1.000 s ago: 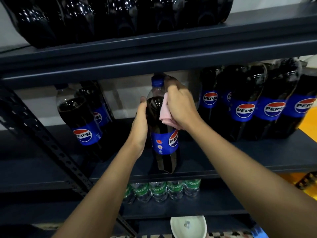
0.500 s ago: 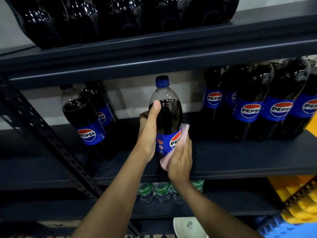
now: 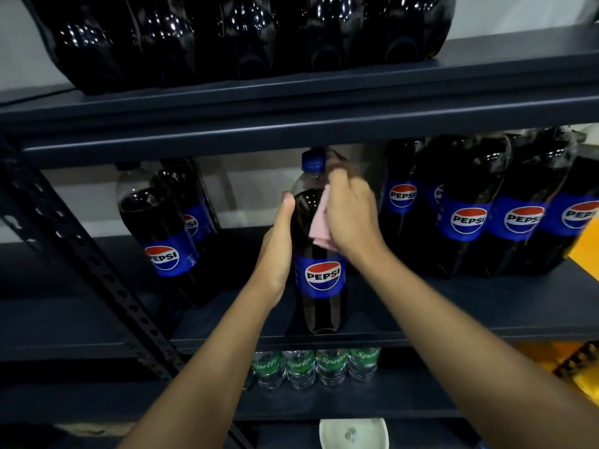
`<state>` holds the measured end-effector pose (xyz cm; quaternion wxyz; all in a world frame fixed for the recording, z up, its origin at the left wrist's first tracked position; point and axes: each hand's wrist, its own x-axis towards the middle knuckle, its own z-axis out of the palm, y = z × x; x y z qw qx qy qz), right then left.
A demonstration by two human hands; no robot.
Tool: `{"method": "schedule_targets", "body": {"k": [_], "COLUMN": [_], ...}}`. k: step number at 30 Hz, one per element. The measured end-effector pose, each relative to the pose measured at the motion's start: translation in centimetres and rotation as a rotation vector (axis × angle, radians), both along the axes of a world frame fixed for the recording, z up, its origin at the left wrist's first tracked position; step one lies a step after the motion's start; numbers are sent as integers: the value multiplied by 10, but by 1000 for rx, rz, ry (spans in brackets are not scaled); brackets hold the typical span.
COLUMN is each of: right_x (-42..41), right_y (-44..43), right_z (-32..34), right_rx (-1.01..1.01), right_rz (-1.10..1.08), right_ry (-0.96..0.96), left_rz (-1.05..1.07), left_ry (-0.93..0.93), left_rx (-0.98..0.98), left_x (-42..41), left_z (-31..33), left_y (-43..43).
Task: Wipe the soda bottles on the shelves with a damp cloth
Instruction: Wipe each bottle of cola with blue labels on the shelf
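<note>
Full Pepsi bottle point(image 3: 319, 277) stood upright near the shelf's point(image 3: 453, 319) front edge, between the 2 hands. Left hand point(image 3: 275, 254) clasped its side, thumb along the shoulder, fingers hidden behind. Right hand point(image 3: 351, 215) held a folded pink cloth point(image 3: 319, 225) bunched against the shoulder, below the blue cap. Dark cola, blue label, glossy clear plastic. Judged heavy, fairly stiff, slippery once damp; best gripped at the labelled waist, just below the left hand.

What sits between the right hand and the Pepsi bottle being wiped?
The pink cloth, held by the right hand against the Pepsi bottle on its upper body, as the head view shows.
</note>
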<state>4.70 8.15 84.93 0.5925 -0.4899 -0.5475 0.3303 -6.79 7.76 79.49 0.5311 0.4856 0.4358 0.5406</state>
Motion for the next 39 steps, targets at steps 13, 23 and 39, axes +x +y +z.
{"method": "schedule_targets", "body": {"k": [13, 23, 39], "right_x": [-18, 5, 58], "right_y": [-14, -1, -48], "right_z": [-99, -197, -116], "right_rx": [63, -401, 563], "right_rz": [-137, 64, -274], "right_ry": [330, 432, -647], "left_rz": [54, 153, -73], "left_ry": [-131, 374, -315], "left_rx": [-17, 82, -453], "left_x": [13, 13, 56], "left_z": [-19, -86, -35], "left_y": [-1, -14, 8]}}
